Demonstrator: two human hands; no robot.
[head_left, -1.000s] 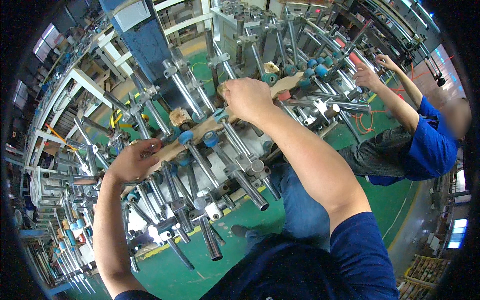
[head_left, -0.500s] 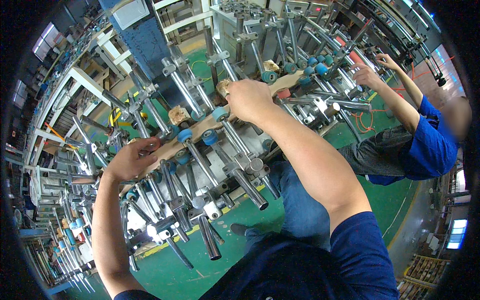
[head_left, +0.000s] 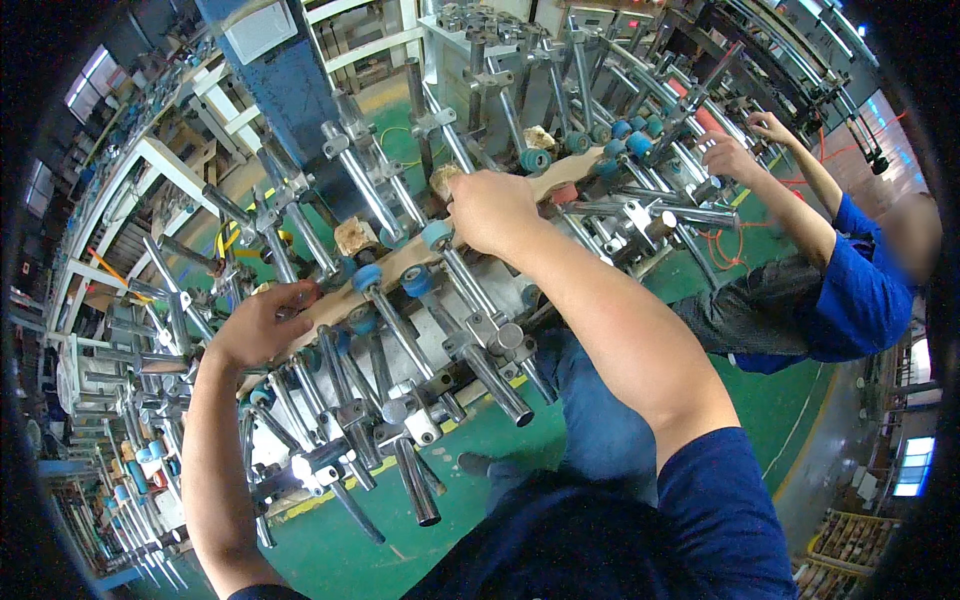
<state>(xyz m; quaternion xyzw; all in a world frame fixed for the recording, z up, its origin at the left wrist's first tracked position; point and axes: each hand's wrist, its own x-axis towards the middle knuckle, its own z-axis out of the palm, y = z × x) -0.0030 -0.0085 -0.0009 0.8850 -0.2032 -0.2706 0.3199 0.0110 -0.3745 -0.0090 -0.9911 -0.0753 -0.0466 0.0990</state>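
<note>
A long, wavy-edged wooden strip (head_left: 345,302) runs slantwise across the machine, between blue rollers on metal rods. My left hand (head_left: 262,325) holds it at the left, thumb on the near side and fingers on the far side. Farther right, my right hand (head_left: 492,212) is closed over the same strip, its fingertips mostly hidden, beside a rough tan block (head_left: 445,180). Between my hands, a blue roller (head_left: 367,277) and another blue roller (head_left: 415,280) sit against the near edge. A second tan block (head_left: 354,236) stands on the far side.
Chrome rods with clamps (head_left: 490,375) stick out toward me on the near side. A blue pillar (head_left: 275,70) rises behind the machine. At the right a co-worker in a blue shirt (head_left: 855,285) has both hands over the machine's far end. Green floor (head_left: 440,545) lies below.
My right hand has shifted slightly left and toward me, and the strip appears to have slid a little left with it. My left hand has barely moved.
</note>
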